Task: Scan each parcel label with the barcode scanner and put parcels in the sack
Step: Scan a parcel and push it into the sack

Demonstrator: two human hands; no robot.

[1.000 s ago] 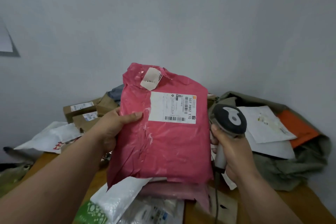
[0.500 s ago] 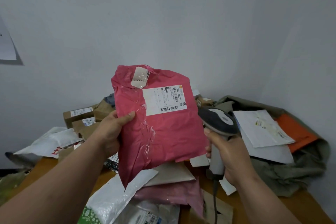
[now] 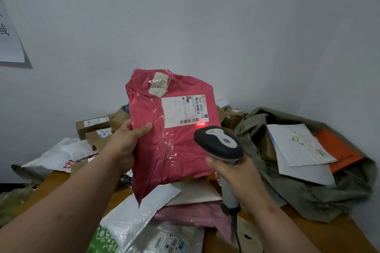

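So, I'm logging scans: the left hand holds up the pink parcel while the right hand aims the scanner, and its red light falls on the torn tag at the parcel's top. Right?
Not quite. In the head view the red light falls at the label's lower right corner by the bottom barcode, not on the torn tag. The left hand does hold the pink parcel; the right hand aims the scanner.

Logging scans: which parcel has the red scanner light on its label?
The pink parcel held up in the left hand; the others lie on the table.

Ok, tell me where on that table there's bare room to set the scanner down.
Bare wood shows along the table's near right edge, between the scanner cord and the olive sack, and in a narrower strip at the left edge, below the white mailer. The middle is crowded with overlapping mailers; boxes fill the back.
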